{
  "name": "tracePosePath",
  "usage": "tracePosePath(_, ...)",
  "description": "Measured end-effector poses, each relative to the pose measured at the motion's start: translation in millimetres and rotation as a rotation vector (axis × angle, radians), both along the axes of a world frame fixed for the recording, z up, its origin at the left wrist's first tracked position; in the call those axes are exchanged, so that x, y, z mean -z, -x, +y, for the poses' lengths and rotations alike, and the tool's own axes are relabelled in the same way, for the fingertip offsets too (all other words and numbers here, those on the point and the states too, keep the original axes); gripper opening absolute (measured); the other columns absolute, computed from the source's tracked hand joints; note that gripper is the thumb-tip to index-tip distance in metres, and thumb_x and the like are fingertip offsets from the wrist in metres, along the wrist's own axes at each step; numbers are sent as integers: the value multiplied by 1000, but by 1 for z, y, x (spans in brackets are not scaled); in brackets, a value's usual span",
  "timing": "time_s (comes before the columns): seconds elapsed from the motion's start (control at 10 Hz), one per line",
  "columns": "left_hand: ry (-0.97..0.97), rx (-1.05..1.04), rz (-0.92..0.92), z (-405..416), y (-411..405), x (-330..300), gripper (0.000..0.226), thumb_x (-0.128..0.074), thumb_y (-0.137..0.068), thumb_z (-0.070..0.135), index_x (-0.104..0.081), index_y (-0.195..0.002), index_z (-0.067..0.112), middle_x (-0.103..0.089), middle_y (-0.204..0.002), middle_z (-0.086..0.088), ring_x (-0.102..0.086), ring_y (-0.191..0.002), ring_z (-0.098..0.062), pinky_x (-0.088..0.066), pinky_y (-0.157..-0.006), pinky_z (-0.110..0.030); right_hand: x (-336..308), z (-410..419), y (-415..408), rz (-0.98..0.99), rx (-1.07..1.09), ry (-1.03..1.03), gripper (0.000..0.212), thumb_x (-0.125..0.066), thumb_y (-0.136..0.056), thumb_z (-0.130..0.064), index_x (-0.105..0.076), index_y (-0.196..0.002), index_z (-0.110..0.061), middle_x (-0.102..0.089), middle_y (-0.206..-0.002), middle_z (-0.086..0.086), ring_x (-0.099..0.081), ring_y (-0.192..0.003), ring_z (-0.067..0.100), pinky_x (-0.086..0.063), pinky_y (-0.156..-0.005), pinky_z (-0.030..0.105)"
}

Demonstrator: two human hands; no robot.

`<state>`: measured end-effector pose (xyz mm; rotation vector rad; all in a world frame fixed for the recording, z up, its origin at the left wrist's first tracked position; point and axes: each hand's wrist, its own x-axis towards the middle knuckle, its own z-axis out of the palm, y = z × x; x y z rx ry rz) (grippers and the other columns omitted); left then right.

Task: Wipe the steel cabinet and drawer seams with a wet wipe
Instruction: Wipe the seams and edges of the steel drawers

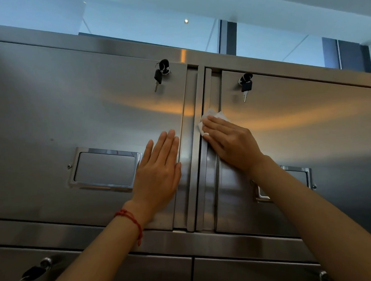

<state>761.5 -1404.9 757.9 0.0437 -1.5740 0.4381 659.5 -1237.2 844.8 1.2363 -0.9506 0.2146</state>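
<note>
Right hand: the right hand (pixel 231 144) lies flat, fingers (pixel 213 126) straight and together, pressing the wet wipe (pixel 209 118) on the seam (pixel 204 160) between two steel cabinet doors.
Left hand: the left hand (pixel 158 173) rests flat on the left door (pixel 72 102), fingers straight, slightly spread.
Keys: a key (pixel 159 77) hangs in each door's lock.

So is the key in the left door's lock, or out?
In. One key sits in the left door lock; a spare dangles below it.

Office or lab storage: steel cabinet (pixel 72 102), keyed locks (pixel 164 67), glass partitions (pixel 271 41).
</note>
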Motion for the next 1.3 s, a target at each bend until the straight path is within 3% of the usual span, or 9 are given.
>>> tracePosePath(1.3,1,-14,3,0,0,0,51,-28,-94,26,-39,-136,-2,-34,-144,-20,-29,-135,-33,-25,-108,-53,-13,-8,-3,-77,15,92,20,-64,-87,-7,-70,-103,2,-65,-113,19,-62,-109,30,-53,-88,44)
